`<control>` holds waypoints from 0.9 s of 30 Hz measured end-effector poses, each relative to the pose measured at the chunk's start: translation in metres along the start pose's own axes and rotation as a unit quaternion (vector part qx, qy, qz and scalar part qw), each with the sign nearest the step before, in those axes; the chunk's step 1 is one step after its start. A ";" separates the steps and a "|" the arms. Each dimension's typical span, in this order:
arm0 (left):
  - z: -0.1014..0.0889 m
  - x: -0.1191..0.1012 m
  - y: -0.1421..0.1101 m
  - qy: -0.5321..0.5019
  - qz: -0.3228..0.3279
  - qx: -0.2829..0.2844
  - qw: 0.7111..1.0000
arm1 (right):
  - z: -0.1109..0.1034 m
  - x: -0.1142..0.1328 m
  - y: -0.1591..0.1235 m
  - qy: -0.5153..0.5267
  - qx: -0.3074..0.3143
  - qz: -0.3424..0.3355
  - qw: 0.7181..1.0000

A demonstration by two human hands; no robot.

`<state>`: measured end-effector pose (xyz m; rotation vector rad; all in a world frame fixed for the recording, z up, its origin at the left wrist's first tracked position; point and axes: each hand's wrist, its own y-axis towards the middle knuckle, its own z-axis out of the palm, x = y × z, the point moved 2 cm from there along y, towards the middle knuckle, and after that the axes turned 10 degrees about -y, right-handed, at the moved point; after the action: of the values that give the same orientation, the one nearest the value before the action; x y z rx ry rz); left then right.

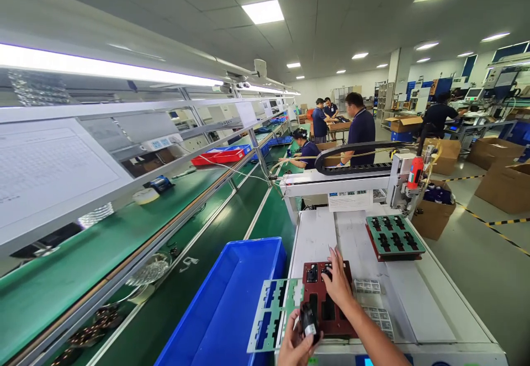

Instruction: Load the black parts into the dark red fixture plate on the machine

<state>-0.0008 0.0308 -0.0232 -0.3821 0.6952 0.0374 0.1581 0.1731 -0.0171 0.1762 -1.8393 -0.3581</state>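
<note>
Filling the red tray [337, 328] looks only partly done. One part sits in its far left slot [312, 272], and the right hand [342, 284] reaches over the slot beside it, fingertips at a dark piece; whether they pinch it I cannot tell. The left hand [293, 344] has its fingers closed around a black part [308, 321], just above the tray's near left edge. The nearer slots in view look unfilled; the hand hides others. Beyond, a green-topped tray [390, 232] carries six dark parts, apparently a full set.
</note>
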 end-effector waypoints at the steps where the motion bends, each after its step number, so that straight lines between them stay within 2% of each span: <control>1: -0.004 0.000 0.000 -0.014 -0.018 -0.017 1.000 | 0.002 0.000 0.004 0.008 0.008 -0.006 1.000; 4: -0.007 -0.005 0.001 -0.010 -0.026 -0.068 0.997 | 0.001 0.019 0.009 0.030 0.007 -0.022 0.999; 6: -0.001 -0.010 0.002 -0.007 -0.014 -0.075 0.997 | -0.006 0.044 0.008 0.070 -0.010 0.005 0.997; 8: 0.008 -0.011 0.001 -0.003 -0.006 -0.030 1.000 | -0.013 0.069 0.003 0.133 -0.018 0.057 0.989; 12: 0.030 -0.006 -0.002 0.053 -0.032 0.122 0.991 | -0.019 0.102 -0.018 0.248 0.019 0.128 0.960; 15: 0.034 -0.003 -0.005 0.075 -0.048 0.157 0.984 | -0.024 0.109 -0.038 0.273 0.053 0.122 0.953; 17: 0.033 -0.008 -0.006 0.072 -0.035 0.150 0.985 | -0.034 0.110 -0.048 0.222 0.039 0.104 0.969; 19: 0.031 -0.017 -0.005 0.094 0.011 0.136 0.986 | -0.048 0.111 -0.056 0.158 0.001 0.105 0.982; 21: 0.031 -0.028 -0.004 0.163 0.067 0.123 0.977 | -0.060 0.112 -0.062 0.148 0.002 0.124 0.981; 25: 0.038 -0.047 -0.006 0.327 0.150 0.121 0.925 | -0.062 0.111 -0.076 0.211 0.119 0.165 0.956; 27: 0.044 -0.051 -0.009 0.367 0.178 0.133 0.903 | -0.058 0.107 -0.081 0.204 0.151 0.180 0.950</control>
<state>-0.0116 0.0424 0.0429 0.0173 1.4961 0.1493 0.1770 0.0559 0.0679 0.1102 -1.4656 0.2074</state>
